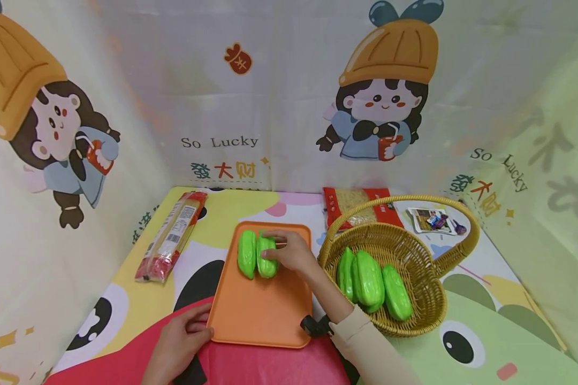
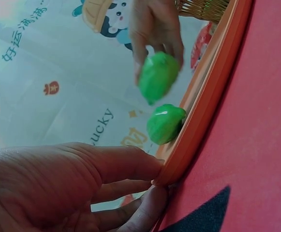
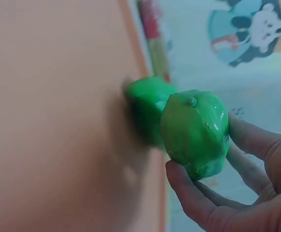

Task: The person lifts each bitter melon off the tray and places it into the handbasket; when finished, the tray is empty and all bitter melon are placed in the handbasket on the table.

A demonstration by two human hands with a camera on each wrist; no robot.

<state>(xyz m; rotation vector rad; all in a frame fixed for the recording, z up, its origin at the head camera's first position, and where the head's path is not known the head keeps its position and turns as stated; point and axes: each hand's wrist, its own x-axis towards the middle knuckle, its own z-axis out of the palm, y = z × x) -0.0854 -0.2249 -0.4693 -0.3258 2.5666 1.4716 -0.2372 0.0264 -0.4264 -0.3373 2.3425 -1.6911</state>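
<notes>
Your right hand [image 1: 291, 252] has fingers curled round a green gourd [image 1: 267, 256] on the orange tray [image 1: 262, 315], w/ a second gourd [image 1: 246, 254] just beside it. Left hand [image 1: 180, 338] pinches the tray's near edge. Wicker basket [image 1: 414, 315] at right holds three more gourds [image 1: 368, 278]. Noodle pack [image 1: 170, 235] lies left. Backdrop reads "So Lucky" [image 1: 219, 142].
</notes>
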